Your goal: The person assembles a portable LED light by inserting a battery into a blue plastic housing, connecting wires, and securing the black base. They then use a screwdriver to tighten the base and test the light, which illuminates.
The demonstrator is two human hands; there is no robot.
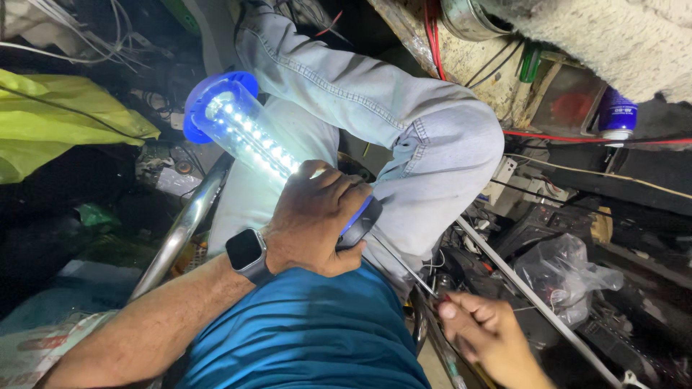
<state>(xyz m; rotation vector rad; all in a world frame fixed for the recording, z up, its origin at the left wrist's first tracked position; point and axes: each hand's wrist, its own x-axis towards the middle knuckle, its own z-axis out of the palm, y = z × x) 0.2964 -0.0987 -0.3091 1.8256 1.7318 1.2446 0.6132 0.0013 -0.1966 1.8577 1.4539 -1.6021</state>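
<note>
– What is seen at the left?
– A yellow-green cloth (65, 115) is spread over clutter.
– And at the right?
– A crumpled clear plastic bag (566, 277) and a blue spray can (617, 115) are seen.

Bent knee in pale jeans (404, 122) fills the frame's centre; tangled wires (497, 238) and a plastic bag (562, 277) crowd the lower right, leaving little passage.

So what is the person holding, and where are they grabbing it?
The left hand grips a lit lantern near its dark base end. The right hand pinches something thin; I cannot tell what.
</note>
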